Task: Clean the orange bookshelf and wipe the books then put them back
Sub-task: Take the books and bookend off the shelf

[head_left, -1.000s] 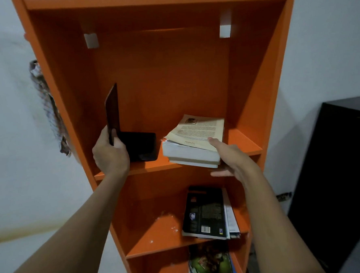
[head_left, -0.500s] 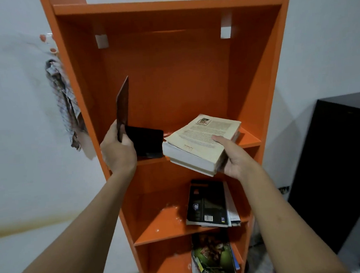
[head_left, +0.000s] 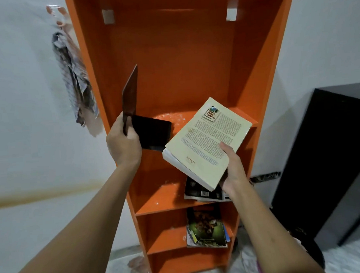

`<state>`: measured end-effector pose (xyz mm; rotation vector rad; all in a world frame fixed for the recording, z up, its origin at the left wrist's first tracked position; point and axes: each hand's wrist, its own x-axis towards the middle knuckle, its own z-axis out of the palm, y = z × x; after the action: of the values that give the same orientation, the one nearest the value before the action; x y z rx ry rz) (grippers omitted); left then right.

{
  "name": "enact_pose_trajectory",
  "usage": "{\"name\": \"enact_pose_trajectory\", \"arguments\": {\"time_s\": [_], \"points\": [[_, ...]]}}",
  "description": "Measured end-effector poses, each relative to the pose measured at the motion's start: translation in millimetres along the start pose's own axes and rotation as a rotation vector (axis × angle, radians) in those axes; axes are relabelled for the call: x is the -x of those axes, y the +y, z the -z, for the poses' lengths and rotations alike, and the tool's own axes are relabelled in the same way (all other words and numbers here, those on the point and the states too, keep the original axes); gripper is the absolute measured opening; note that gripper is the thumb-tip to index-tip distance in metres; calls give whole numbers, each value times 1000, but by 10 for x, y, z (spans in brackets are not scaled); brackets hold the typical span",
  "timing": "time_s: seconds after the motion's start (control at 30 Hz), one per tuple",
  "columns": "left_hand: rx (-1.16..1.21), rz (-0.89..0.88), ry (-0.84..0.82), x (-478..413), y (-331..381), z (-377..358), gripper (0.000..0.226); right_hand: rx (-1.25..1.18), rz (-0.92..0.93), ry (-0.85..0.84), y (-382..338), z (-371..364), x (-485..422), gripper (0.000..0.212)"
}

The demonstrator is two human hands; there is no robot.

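Two hands are busy in front of the orange bookshelf (head_left: pixel 181 62). I see the left hand (head_left: pixel 124 146) curled round the bend of a dark L-shaped bookend (head_left: pixel 151 134), its upright plate tilted, its base at the front of the upper shelf board; whether it touches the board I cannot tell. The right hand (head_left: pixel 234 171) grips a thick cream book (head_left: pixel 207 143) at its near corner, thumb on the cover, fingers underneath, and the book is tilted, clear of the shelf. White specks (head_left: pixel 173 116) lie on that board. A dark book (head_left: pixel 201 193) lies flat one shelf down, green-covered books (head_left: pixel 205 227) below that. A crumpled cloth (head_left: pixel 74 79) hangs beside the left wall.
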<state>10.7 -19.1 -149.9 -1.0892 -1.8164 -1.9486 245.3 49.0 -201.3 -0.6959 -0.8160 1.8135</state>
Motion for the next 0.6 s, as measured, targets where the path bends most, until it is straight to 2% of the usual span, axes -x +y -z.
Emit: {"name": "enact_pose_trajectory", "arguments": {"time_s": [0.13, 0.33, 0.5, 0.6], "points": [[38, -3, -28, 276, -1, 189, 26, -34, 2, -3, 233, 289, 408, 37], [55, 66, -84, 1097, -104, 372, 30, -68, -66, 103, 554, 847, 908, 35], [48, 190, -104, 1758, -250, 474, 30, 11, -99, 201, 762, 1419, 1078, 46], [19, 275, -122, 2160, -332, 495, 27, 51, -182, 209, 886, 1790, 1139, 52]]}}
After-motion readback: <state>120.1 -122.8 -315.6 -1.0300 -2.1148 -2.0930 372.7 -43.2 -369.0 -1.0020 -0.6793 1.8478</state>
